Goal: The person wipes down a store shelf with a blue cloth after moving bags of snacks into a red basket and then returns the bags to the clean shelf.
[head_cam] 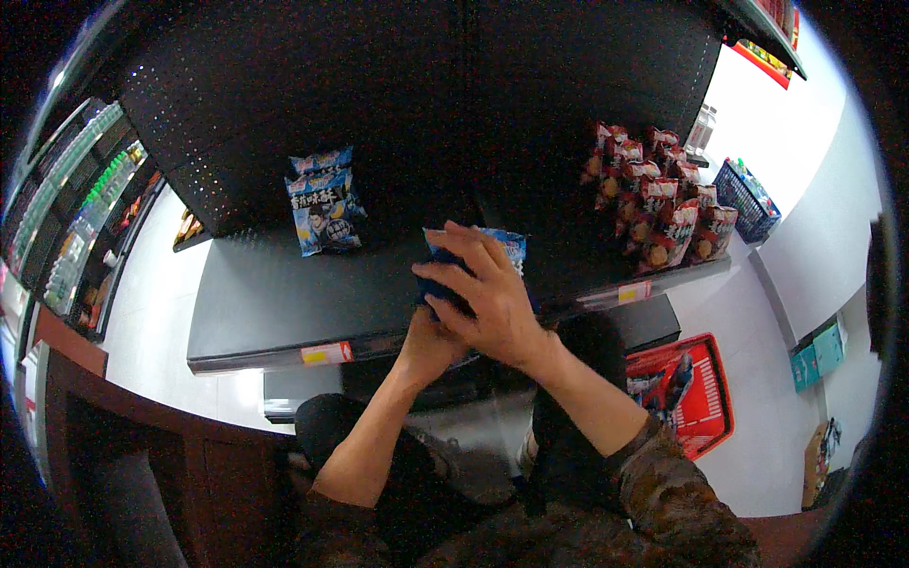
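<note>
A blue snack bag is between my two hands above the front edge of a dark metal shelf. Underneath, my left hand grips the bag's lower part, largely hidden by the other hand. My right hand lies over the bag with its fingers curved across the front, covering most of it. To the left on the shelf stand blue snack bags of similar look, one behind another. Red snack bags are grouped in rows at the shelf's right end.
On the floor at right is a red shopping basket holding dark packages. A blue basket stands past the shelf's right end. Bottle shelves line the far left. Price tags run along the shelf's front lip.
</note>
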The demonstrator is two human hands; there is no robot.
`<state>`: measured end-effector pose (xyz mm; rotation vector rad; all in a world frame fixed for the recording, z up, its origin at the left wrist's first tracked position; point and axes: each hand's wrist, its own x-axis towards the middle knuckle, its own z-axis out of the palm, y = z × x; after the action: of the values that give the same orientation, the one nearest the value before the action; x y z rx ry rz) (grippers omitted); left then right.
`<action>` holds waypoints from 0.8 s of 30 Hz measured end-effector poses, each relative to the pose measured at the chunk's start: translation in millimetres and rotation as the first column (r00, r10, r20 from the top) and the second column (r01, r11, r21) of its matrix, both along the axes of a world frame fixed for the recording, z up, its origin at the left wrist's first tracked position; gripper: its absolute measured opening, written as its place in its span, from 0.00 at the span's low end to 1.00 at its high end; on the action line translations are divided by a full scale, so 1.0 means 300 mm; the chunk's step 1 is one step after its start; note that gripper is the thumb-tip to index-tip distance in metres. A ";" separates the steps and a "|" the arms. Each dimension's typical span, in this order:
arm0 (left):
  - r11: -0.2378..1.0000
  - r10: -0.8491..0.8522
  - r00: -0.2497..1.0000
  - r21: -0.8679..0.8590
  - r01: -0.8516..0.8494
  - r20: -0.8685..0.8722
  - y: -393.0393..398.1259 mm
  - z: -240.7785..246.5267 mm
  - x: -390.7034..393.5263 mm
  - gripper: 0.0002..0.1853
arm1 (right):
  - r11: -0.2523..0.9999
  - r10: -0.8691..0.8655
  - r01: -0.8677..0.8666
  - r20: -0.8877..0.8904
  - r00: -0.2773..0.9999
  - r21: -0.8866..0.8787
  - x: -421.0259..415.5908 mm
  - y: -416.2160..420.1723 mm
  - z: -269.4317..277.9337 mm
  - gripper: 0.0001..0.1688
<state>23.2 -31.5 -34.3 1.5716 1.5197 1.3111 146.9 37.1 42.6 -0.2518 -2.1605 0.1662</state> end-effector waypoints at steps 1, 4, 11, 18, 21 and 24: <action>1.000 0.003 0.999 -0.025 -0.004 -0.040 0.005 0.007 -0.001 0.38 | 1.000 -0.012 0.012 -0.001 1.000 -0.021 -0.003 0.021 0.007 0.19; 0.997 0.057 0.990 0.041 -0.063 0.133 -0.011 0.105 0.045 0.41 | 0.996 -0.077 0.073 -0.062 0.995 -0.058 -0.015 0.106 0.015 0.18; 0.999 0.046 0.957 0.011 -0.052 0.286 -0.027 0.138 0.037 0.45 | 0.888 -0.211 0.137 -0.124 0.970 -0.439 0.040 0.177 -0.014 0.14; 0.991 0.136 0.919 -0.056 -0.124 0.369 -0.013 0.070 0.001 0.42 | 0.988 -0.055 0.041 -0.097 0.994 -0.148 0.025 0.032 -0.053 0.19; 0.986 0.168 0.841 -0.097 -0.138 0.514 -0.016 0.086 0.008 0.41 | 0.990 -0.004 -0.008 -0.083 0.997 -0.143 0.039 0.000 -0.054 0.21; 0.994 0.077 0.763 0.007 -0.106 0.642 -0.010 0.070 0.001 0.40 | 0.975 -0.037 0.011 -0.115 0.993 -0.221 0.049 -0.028 -0.078 0.21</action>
<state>23.4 -34.6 -13.3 0.9076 1.1316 1.7183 161.5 28.7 19.1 -0.3852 -2.0208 0.3984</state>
